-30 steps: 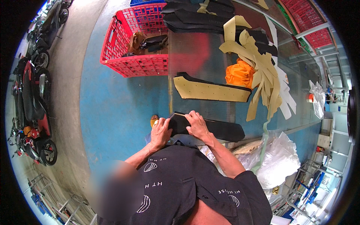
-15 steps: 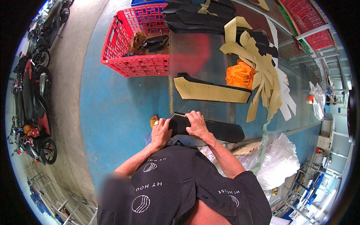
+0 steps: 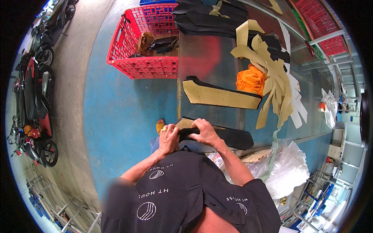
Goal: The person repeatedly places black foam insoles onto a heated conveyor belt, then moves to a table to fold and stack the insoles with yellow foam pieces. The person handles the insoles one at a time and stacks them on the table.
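Note:
A long black covering piece (image 3: 235, 138) lies along the near table edge, with a tan board (image 3: 184, 123) showing beneath its turned-back left end. My left hand (image 3: 169, 140) is closed on that left end, its fingertips partly hidden. My right hand (image 3: 206, 133) grips the black covering just to the right, its fingers curled over the edge. Beyond my hands rests a similar piece, a tan panel (image 3: 221, 97) with small dots along it and a black border.
A pile of tan strips (image 3: 274, 77) lies at the right around a bundled orange cloth (image 3: 250, 79). Stacked black pieces (image 3: 210, 19) sit at the far end. A red crate (image 3: 145, 66) stands left of the table (image 3: 210, 64); crumpled clear plastic (image 3: 289, 167) lies near right.
The black covering's left end has been turned back toward me, exposing more of the tan board. Both hands have shifted slightly, still gripping that end.

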Available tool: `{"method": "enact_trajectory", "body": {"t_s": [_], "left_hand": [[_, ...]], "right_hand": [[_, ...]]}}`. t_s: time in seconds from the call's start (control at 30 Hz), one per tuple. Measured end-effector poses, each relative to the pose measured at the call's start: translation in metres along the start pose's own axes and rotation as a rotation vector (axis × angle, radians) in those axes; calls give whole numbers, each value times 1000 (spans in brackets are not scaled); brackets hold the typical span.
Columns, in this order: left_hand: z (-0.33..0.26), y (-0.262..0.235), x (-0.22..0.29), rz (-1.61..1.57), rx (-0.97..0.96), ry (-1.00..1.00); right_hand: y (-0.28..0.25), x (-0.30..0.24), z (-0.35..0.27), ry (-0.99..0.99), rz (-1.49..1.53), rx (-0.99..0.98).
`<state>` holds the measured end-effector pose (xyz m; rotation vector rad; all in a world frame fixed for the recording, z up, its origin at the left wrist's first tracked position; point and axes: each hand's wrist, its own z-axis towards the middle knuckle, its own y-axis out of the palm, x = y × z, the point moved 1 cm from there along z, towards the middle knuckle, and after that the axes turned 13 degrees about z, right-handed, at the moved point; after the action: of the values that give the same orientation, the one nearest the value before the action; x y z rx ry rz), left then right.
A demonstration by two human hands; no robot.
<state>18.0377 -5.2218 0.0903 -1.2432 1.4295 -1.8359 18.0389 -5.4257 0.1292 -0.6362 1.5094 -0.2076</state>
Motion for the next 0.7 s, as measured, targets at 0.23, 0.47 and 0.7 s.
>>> {"method": "enact_trajectory", "body": {"t_s": [0.23,0.47,0.7], "left_hand": [[-3,5,3,-1,17,54],[-5,4,4,-97,20,88],[-5,-13,8,-232,-123,42]], "right_hand": [[0,32,42,210,-21,-122],[-7,40,59,309,123,-242],[-6,34,43,-48,87,-100]]}}
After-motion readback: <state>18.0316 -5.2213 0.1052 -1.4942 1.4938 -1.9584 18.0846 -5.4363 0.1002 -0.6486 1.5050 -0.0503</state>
